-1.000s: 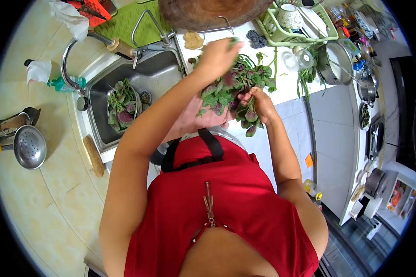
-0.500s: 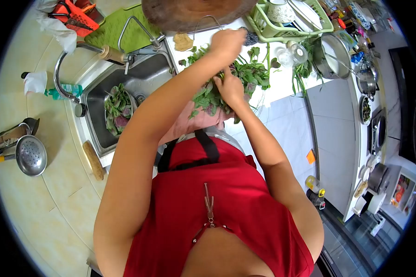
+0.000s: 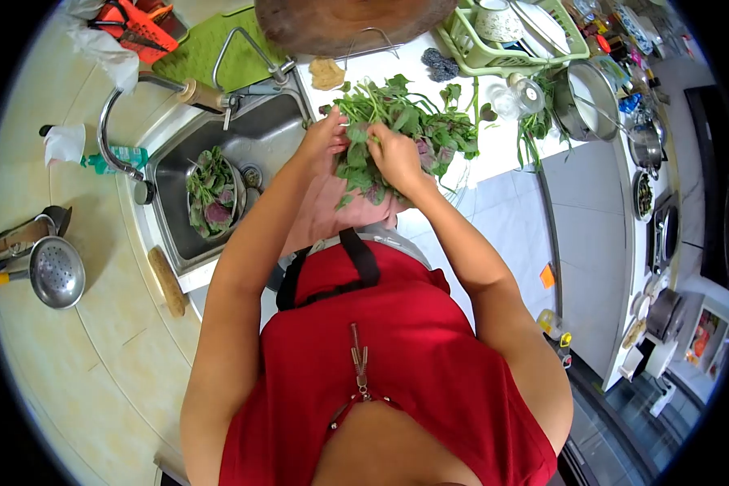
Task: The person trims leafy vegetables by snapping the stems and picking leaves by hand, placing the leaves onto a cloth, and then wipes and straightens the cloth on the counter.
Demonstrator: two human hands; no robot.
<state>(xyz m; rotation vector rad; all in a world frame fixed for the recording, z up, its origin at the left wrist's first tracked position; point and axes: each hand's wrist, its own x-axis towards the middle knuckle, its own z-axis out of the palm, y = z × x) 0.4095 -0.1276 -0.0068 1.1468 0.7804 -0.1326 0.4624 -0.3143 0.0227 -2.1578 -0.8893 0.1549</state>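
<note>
Head view looks down on both hands meeting over a bunch of leafy greens [image 3: 409,130] (green with purple-red leaves) lying on the white tabletop [image 3: 494,150] just beside the sink [image 3: 271,134]. Left hand [image 3: 326,139] has its fingers clenched on stems at the bunch's near edge; right hand [image 3: 397,155] grips the greens close beside it. More greens sit in a bowl [image 3: 212,194] inside the sink.

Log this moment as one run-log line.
left hand: on leafy greens | right hand: gripping greens | site: counter beside sink
</note>
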